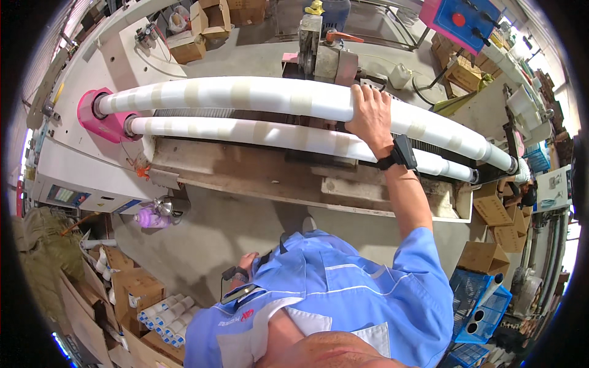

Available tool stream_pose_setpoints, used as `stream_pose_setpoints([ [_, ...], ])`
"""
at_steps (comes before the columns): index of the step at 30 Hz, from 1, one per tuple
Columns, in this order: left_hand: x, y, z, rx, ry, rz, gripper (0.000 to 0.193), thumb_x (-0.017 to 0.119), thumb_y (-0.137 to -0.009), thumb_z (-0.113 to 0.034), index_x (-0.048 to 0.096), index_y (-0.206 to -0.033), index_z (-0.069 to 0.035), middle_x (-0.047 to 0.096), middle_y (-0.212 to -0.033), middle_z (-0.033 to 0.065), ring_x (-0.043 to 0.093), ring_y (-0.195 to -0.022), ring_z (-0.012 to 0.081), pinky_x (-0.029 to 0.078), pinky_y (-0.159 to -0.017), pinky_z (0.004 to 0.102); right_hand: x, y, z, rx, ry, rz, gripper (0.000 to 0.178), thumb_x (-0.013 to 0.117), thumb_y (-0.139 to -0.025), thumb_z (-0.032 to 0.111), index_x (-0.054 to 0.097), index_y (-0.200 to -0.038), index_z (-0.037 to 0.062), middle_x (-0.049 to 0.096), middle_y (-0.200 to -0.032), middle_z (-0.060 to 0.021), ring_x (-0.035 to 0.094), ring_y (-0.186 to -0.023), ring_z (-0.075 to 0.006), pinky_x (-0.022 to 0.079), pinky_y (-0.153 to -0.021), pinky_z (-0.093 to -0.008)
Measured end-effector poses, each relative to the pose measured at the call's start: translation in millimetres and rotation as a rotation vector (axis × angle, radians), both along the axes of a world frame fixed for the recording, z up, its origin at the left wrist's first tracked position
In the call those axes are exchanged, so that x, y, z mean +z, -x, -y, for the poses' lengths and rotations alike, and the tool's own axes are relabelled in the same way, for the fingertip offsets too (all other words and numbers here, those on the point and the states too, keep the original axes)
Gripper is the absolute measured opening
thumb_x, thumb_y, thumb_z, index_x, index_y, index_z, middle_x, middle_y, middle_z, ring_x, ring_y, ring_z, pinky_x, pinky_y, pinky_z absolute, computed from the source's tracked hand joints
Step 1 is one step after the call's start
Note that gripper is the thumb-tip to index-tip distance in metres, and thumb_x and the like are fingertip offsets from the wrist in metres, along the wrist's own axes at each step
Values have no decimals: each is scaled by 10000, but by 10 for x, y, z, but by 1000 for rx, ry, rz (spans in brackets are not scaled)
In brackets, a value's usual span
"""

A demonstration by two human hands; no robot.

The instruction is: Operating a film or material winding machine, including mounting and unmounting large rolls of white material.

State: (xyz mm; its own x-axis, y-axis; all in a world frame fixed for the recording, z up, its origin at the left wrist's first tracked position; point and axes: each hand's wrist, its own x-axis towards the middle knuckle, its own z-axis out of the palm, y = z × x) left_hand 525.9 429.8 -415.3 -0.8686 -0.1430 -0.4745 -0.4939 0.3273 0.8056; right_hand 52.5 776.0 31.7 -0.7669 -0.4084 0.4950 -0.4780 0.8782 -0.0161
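Observation:
My right hand (371,116) lies over the farther of two long white rolls, its fingers curled across the top. That farther roll (270,95) is banded with tan strips. Nearer and lower runs a thinner white roll (282,135) with similar bands. At the left, both rolls meet a pink hub plate (98,122); at the right, they end at dark end fittings. A black band with a small device sits on my right wrist. My left hand (248,262) hangs low beside my blue work clothes, away from the rolls. Its fingers are small and partly hidden.
Below the rolls runs a pale machine trough (257,184). A pink and blue control box (460,21) stands at the far right. A purple bottle (150,217) is by the machine's left foot. Cartons with white rolls (169,316) lie lower left; blue crates (481,306) lower right.

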Motion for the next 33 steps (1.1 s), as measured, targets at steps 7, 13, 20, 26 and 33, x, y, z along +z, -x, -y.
stream_pose_setpoints([
  [7,827,726,-258,457,-495,341,294,601,-941,-261,613,-1112,-22,675,-893,107,661,-789,207,537,-694,322,-58,80,-17,22,6,-14,647,747,-562,142,548,-1175,93,607,-1067,-99,577,-1041,-287,399,-920,-425],
  [13,1556,1400,-421,363,-319,247,224,597,-956,-215,643,-1108,-58,678,-910,53,656,-788,146,519,-668,272,-26,120,-19,-12,21,42,688,762,-543,196,557,-1192,101,627,-1083,-93,593,-1034,-284,406,-938,-417],
  [20,2838,2430,-898,-160,-291,-56,316,560,-986,-205,601,-1238,-17,673,-1070,65,636,-943,131,499,-793,260,-1,123,-45,87,294,-2,659,778,-619,353,604,-1205,110,666,-1066,-106,628,-1000,-305,444,-915,-428],
  [26,3690,3219,-1527,-422,-494,-219,421,547,-992,-197,482,-1370,-25,589,-1264,78,600,-1068,147,481,-887,275,-236,167,-68,115,854,-49,426,654,-860,335,622,-1176,51,690,-984,-89,659,-904,-266,490,-862,-386],
  [33,4060,3304,-2069,-627,-682,-278,404,622,-938,-99,513,-1320,-20,605,-1227,76,590,-1067,126,485,-915,300,-357,-393,-68,436,2537,659,201,556,-935,199,651,-894,27,656,-780,-89,641,-727,-248,532,-745,-407],
])
